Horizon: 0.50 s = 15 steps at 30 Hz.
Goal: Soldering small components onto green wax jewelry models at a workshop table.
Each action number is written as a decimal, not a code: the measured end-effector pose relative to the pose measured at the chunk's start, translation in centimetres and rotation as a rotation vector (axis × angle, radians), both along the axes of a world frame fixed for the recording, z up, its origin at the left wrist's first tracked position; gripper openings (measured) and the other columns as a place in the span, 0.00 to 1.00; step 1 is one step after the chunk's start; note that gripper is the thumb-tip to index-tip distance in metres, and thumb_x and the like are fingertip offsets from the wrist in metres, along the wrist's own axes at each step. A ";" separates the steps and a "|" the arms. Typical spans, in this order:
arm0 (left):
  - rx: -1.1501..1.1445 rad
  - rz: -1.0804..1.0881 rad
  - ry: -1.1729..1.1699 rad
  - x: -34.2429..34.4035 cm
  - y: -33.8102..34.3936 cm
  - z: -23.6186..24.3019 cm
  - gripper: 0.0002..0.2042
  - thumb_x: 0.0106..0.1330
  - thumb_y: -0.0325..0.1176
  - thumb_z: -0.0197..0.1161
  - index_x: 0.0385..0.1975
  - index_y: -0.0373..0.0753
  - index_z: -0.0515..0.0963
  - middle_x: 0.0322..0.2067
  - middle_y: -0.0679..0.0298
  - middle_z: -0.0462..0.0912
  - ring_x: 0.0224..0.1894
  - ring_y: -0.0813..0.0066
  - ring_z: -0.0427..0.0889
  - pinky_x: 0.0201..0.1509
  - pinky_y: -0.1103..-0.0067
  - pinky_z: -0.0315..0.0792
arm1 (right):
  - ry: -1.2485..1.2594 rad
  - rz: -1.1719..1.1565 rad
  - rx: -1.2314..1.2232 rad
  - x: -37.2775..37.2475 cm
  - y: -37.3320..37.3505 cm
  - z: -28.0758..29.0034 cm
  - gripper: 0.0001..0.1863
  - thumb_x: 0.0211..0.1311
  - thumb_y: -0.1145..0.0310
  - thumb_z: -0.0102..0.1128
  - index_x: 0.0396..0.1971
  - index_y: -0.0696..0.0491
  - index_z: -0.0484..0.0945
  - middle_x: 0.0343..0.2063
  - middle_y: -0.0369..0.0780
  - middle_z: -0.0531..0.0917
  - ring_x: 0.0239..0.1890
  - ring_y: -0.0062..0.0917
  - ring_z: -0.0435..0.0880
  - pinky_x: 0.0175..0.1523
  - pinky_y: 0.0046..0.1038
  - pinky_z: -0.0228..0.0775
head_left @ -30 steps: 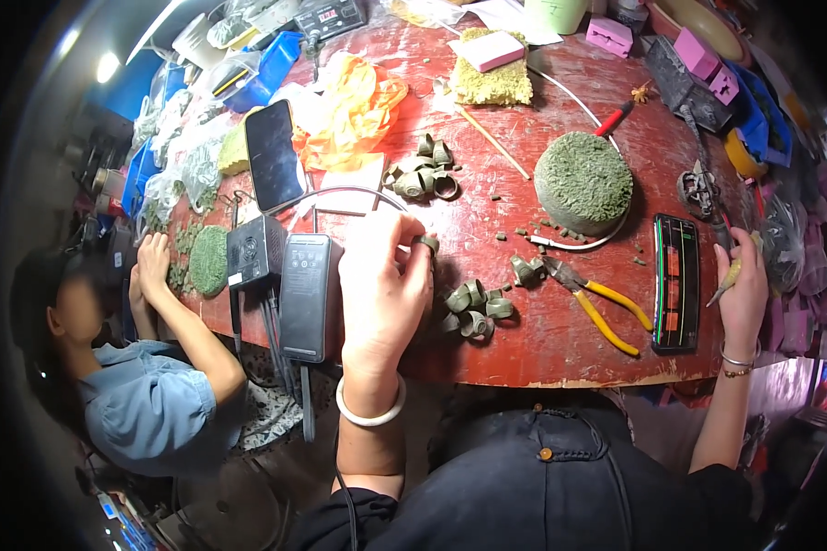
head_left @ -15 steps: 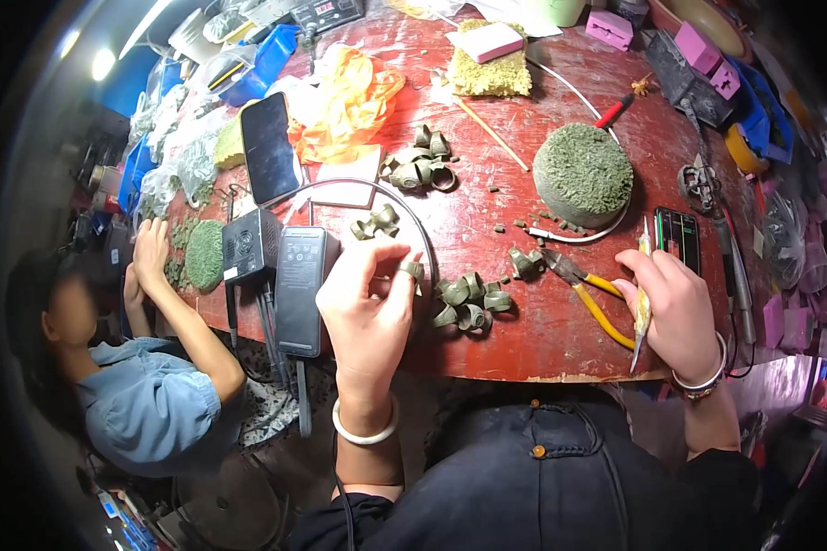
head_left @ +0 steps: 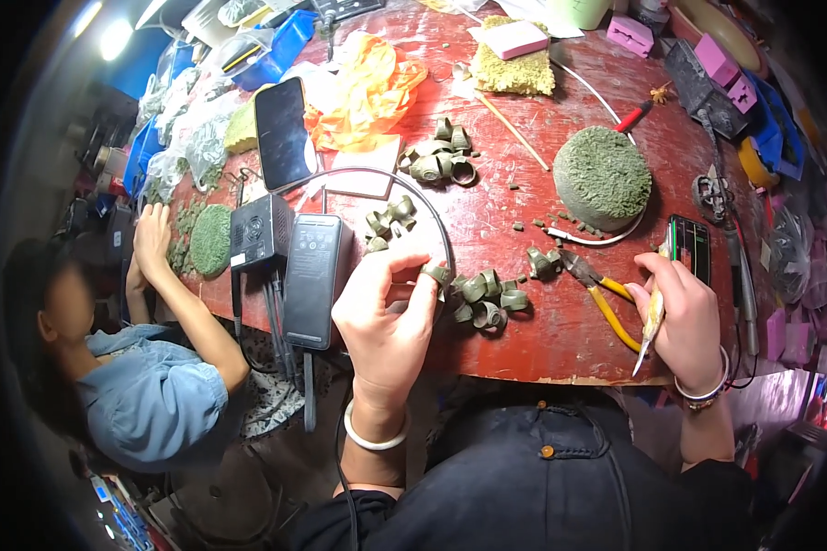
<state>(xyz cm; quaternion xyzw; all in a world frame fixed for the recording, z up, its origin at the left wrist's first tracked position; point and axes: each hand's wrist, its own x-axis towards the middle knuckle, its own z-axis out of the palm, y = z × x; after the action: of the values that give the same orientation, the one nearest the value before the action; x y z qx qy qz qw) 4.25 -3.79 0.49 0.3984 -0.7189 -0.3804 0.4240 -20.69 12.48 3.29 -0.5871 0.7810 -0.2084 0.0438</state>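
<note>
My left hand (head_left: 381, 335) pinches an olive-green ring (head_left: 438, 274) between thumb and index finger, in front of the power bank. Beside it lie piles of similar rings (head_left: 489, 303), with more groups (head_left: 388, 222) farther back. My right hand (head_left: 685, 326) is closed round a slim pointed tool (head_left: 653, 323) with a yellowish handle, its point toward the table's front edge. Yellow-handled pliers (head_left: 616, 321) lie just left of that hand, and a phone with a lit screen (head_left: 691, 241) lies behind it.
Red table (head_left: 542, 354) carries a green textured block (head_left: 602, 170), black power bank (head_left: 311, 285), cables, dark phone (head_left: 283, 133), orange plastic bag (head_left: 358, 92), yellow sponge (head_left: 510, 73) and a handpiece (head_left: 744, 294) at right. A co-worker in blue (head_left: 156, 386) works at left.
My right hand has come leftward from beside the handpiece to the pliers, carrying the pointed tool. My left hand has lowered slightly, still pinching the ring, uncovering a ring pile behind it.
</note>
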 end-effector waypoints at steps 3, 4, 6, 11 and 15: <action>0.133 -0.018 0.139 0.0 0.6 0.1 0.08 0.59 0.16 0.65 0.38 0.29 0.81 0.32 0.60 0.84 0.30 0.81 0.83 0.32 0.87 0.76 | 0.027 -0.005 0.006 0.1 0.0 -0.2 0.17 0.55 0.71 0.67 0.43 0.57 0.76 0.28 0.46 0.78 0.28 0.40 0.80 0.33 0.38 0.70; 0.288 -0.024 0.267 0.0 0.9 0.4 0.07 0.59 0.17 0.65 0.37 0.29 0.81 0.31 0.59 0.84 0.29 0.78 0.84 0.32 0.85 0.78 | 0.026 -0.003 0.005 0.1 -0.1 -0.2 0.17 0.55 0.71 0.67 0.43 0.57 0.76 0.28 0.46 0.78 0.28 0.40 0.80 0.33 0.38 0.70; 0.467 -0.059 0.287 0.1 1.0 1.9 0.07 0.61 0.18 0.65 0.39 0.29 0.81 0.32 0.57 0.85 0.28 0.77 0.83 0.30 0.85 0.77 | -0.006 -0.016 0.006 0.1 0.0 -0.2 0.16 0.54 0.72 0.68 0.43 0.57 0.76 0.29 0.46 0.78 0.29 0.42 0.80 0.33 0.38 0.71; 0.921 -0.248 0.643 0.2 1.1 1.7 0.15 0.64 0.26 0.64 0.50 0.28 0.76 0.38 0.51 0.84 0.30 0.76 0.81 0.29 0.87 0.74 | 0.023 -0.009 0.000 0.0 0.0 -0.3 0.17 0.54 0.71 0.68 0.43 0.57 0.76 0.29 0.46 0.77 0.29 0.43 0.79 0.33 0.38 0.70; 1.063 -0.326 0.775 0.7 1.1 0.7 0.19 0.67 0.28 0.61 0.56 0.28 0.72 0.46 0.47 0.82 0.31 0.79 0.80 0.33 0.89 0.75 | 0.018 -0.006 0.006 0.0 0.0 -0.3 0.16 0.55 0.71 0.67 0.43 0.57 0.76 0.28 0.46 0.77 0.29 0.43 0.79 0.33 0.39 0.70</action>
<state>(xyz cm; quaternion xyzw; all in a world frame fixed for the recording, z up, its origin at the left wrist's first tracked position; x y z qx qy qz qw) 4.93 -2.68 1.24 0.2742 -0.2813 -0.8564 0.3349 -20.70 12.47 2.96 -0.5865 0.7836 -0.2011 0.0380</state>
